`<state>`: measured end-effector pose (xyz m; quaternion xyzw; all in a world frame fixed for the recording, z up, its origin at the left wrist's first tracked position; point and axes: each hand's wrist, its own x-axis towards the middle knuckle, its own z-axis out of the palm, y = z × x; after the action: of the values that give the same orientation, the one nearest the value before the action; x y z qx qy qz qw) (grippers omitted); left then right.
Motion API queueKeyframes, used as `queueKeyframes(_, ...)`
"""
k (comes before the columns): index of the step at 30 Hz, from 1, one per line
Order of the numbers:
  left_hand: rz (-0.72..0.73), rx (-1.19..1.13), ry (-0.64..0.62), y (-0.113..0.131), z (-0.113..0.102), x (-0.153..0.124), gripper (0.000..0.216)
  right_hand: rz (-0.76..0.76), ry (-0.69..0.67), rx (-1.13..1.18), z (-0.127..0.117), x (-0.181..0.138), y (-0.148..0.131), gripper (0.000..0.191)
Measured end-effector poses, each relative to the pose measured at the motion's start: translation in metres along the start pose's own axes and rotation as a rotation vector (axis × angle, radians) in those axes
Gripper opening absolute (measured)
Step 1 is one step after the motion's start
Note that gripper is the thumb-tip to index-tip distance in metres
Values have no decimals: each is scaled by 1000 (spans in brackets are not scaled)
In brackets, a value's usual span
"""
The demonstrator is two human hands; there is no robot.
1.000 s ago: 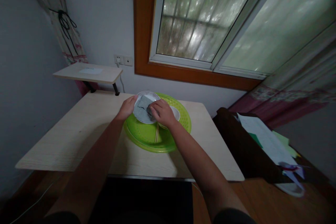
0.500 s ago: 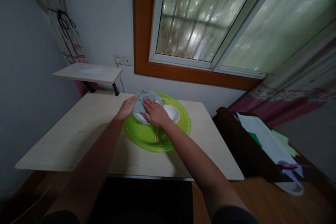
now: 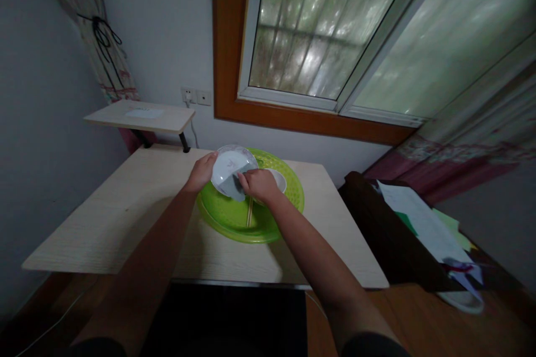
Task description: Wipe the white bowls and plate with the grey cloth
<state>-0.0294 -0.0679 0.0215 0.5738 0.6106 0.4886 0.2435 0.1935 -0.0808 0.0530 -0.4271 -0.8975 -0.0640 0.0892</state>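
My left hand (image 3: 202,172) grips the left rim of a white plate (image 3: 228,163), which is tilted over a green tray (image 3: 221,215). In my right hand (image 3: 258,184) a grey-green cloth (image 3: 233,187) is pinched, and it lies across the plate's lower right part. A faint pattern shows on the plate's bare middle. Behind my right hand, a white bowl (image 3: 280,179) sits in the tray, partly hidden. A pair of chopsticks (image 3: 250,213) lies in the tray below my right hand.
The tray stands on a pale wooden table (image 3: 138,228). At the back left rises a small shelf (image 3: 167,121) on black legs. A window (image 3: 310,44) is beyond the table. To the right, a dark brown piece of furniture (image 3: 377,234) holds papers (image 3: 419,217).
My right hand has gone from lying flat on the cloth to pinching it. The cloth has slid to the plate's lower right, baring the middle. My left hand stays at the rim.
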Motion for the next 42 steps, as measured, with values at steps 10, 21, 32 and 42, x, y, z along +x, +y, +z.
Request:
queueKeyframes(10,17,34,-2,2,1,1,61,-560,149,261,11,8,-15,44)
queueKeyframes(21,-7,-9,-40,3,0,-2,62,-196,224,42,19,23,5,53)
queueKeyframes(32,-4,-34,-29,7,-1,-6,64,-76,26,-31,0,-18,8,52)
queueKeyframes(42,18,-38,2,2,1,-5,64,-428,8,308,9,-22,-19,41)
